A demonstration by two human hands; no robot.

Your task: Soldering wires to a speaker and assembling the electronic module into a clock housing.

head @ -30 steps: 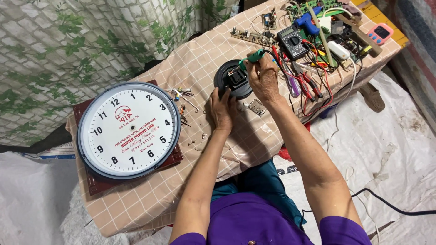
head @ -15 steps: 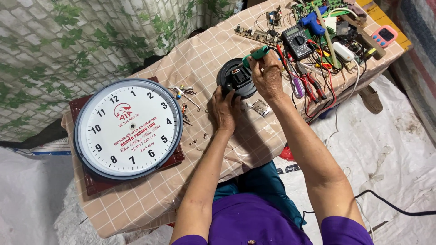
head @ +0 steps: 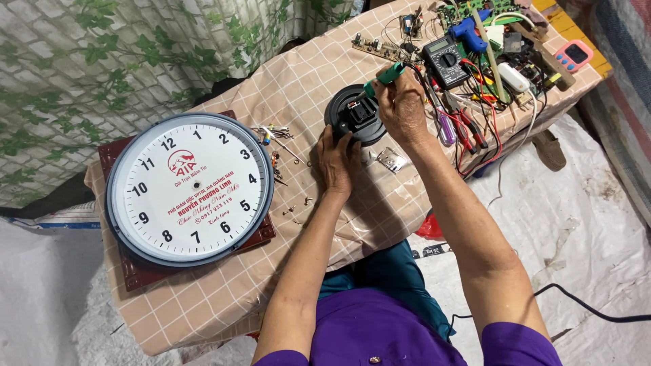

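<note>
on table, left hand [head: 334, 160] steadying black disc [head: 354, 118]

We see a makeshift repair bench, likely at home: a small table [head: 224, 298] under a checked cloth, crowded with a multimeter [head: 445, 59], bare circuit boards [head: 377, 47], a blue glue gun [head: 469, 32], pliers [head: 468, 125] and tangled wires [head: 488, 108], beside a leaf-patterned wall [head: 102, 61].

Worktable [head: 203, 298] under a beige checked cloth, with the items lying on it.
A dark red board [head: 135, 274] bearing a round wall clock [head: 190, 190] lies left of the black round housing [head: 352, 112]; loose screws [head: 298, 203] lie between them; beyond the housing, a multimeter [head: 444, 61], circuit board [head: 380, 47], blue glue gun [head: 468, 30] and red pliers [head: 471, 129].
</note>
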